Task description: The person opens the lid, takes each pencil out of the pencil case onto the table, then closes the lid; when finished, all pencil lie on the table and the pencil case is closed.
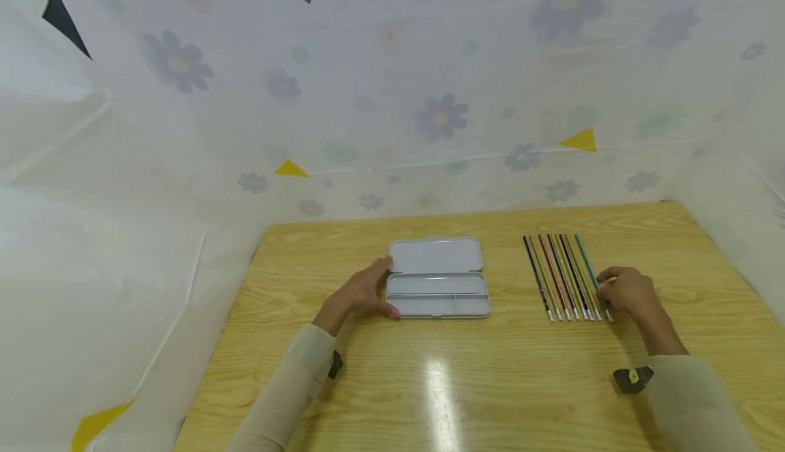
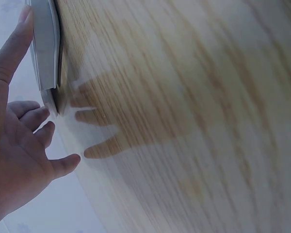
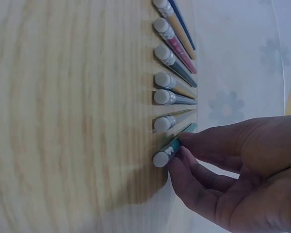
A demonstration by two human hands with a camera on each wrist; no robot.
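Note:
An open grey pencil case lies at the table's middle, its lid folded back and its tray bare. My left hand rests against its left end with straight fingers; in the left wrist view the thumb lies along the pencil case. To the right, several pencils lie side by side, erasers toward me. My right hand pinches the rightmost one, a teal pencil, near its eraser end. The right wrist view shows my fingertips on the teal pencil, which lies on the wood.
The wooden table is walled on three sides by a white flowered sheet close behind its far edge. Bare wood lies between the case and the pencils and along the near side.

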